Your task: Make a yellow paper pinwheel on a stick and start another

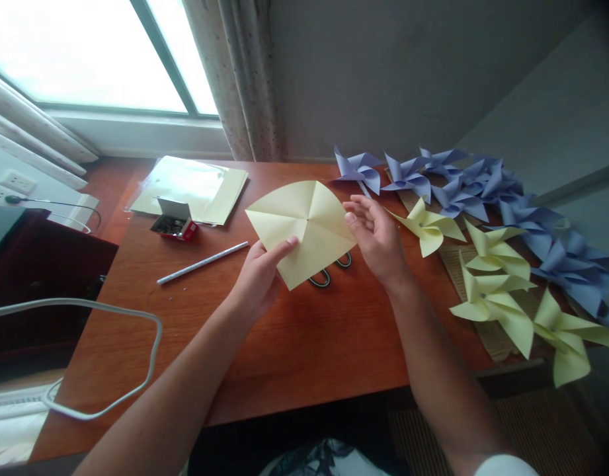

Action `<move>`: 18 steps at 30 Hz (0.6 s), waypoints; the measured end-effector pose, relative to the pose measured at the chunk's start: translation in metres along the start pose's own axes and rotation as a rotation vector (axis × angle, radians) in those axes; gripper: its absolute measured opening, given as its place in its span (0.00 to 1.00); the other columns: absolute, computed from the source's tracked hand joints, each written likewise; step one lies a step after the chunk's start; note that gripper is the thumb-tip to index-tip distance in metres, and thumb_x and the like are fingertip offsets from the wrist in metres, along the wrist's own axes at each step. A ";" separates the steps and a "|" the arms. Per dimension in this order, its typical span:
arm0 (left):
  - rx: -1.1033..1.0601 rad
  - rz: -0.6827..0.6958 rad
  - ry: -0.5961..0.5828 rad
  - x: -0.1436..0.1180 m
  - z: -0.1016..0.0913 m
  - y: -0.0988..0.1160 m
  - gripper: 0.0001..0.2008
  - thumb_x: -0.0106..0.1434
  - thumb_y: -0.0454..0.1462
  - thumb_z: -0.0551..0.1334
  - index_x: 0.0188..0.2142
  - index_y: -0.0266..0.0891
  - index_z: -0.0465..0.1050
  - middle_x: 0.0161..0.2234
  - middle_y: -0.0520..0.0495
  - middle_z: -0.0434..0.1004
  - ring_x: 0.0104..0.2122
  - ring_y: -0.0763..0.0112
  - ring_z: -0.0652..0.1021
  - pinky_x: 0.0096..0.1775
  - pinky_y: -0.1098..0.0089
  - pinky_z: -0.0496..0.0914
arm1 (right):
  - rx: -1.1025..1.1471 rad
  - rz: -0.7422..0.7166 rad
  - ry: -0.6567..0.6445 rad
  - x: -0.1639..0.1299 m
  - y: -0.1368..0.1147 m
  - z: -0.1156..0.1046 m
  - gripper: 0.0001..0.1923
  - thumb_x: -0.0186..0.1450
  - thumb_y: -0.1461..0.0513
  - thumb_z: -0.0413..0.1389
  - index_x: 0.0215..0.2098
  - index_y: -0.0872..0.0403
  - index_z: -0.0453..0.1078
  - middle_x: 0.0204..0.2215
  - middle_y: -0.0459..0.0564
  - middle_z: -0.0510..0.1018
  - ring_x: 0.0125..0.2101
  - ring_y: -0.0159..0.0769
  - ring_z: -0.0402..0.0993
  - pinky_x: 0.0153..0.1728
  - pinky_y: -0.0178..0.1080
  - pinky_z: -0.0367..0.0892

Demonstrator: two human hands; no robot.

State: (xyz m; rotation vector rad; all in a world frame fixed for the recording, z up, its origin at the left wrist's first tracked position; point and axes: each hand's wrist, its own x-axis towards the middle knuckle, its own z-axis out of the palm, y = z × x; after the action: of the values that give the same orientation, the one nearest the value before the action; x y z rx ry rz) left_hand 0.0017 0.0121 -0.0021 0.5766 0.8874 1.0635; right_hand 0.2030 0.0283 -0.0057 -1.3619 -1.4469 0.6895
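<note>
Pale yellow four-cornered paper sheet [307, 237], creased toward a small dark mark at its centre, is held raised over the reddish-brown wooden table [304, 350]. Its lower left edge is gripped by the left hand [257, 274], with the thumb laid on top; the right hand [378, 238] is half curled at the opposite edge, and whether paper is pinched there cannot be told. Dark loop handles [321, 285], apparently of scissors, are partly covered by the sheet.

The step in hand is judged to be the readying of the sheet for folding: no corner is yet brought to the centre, unlike on the pale yellow paper pinwheels [490, 297] at the right. Whether the creases are slit cannot be made out. If they are, a corner needs to be lifted and curved inward, uncreased, while the centre is kept steady. The slim white patterned stick [202, 263] and small open red box [189, 231] are left untouched.
</note>
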 end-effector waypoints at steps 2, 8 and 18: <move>-0.016 0.031 0.007 0.001 0.000 0.001 0.21 0.56 0.39 0.73 0.49 0.35 0.78 0.45 0.38 0.84 0.41 0.55 0.83 0.40 0.65 0.77 | 0.160 0.129 -0.045 0.001 0.002 0.001 0.18 0.67 0.54 0.58 0.53 0.52 0.70 0.48 0.56 0.82 0.49 0.44 0.80 0.51 0.48 0.76; 0.012 0.006 -0.077 0.000 -0.002 0.002 0.19 0.57 0.38 0.72 0.47 0.34 0.79 0.44 0.39 0.84 0.40 0.57 0.83 0.38 0.66 0.76 | 0.326 0.172 0.041 0.004 0.001 0.001 0.15 0.61 0.57 0.64 0.45 0.53 0.74 0.40 0.52 0.83 0.42 0.41 0.81 0.47 0.45 0.76; 0.091 0.028 -0.143 0.001 -0.009 0.012 0.11 0.54 0.38 0.75 0.34 0.33 0.81 0.29 0.46 0.80 0.25 0.75 0.75 0.28 0.74 0.69 | 0.058 0.147 -0.032 0.009 0.010 -0.009 0.18 0.70 0.48 0.53 0.44 0.52 0.73 0.34 0.50 0.82 0.34 0.40 0.80 0.39 0.44 0.75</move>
State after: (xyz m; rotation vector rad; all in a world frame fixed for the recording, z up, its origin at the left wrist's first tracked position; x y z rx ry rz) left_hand -0.0112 0.0175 0.0022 0.7339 0.8074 0.9977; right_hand 0.2162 0.0368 -0.0088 -1.4277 -1.3504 0.8453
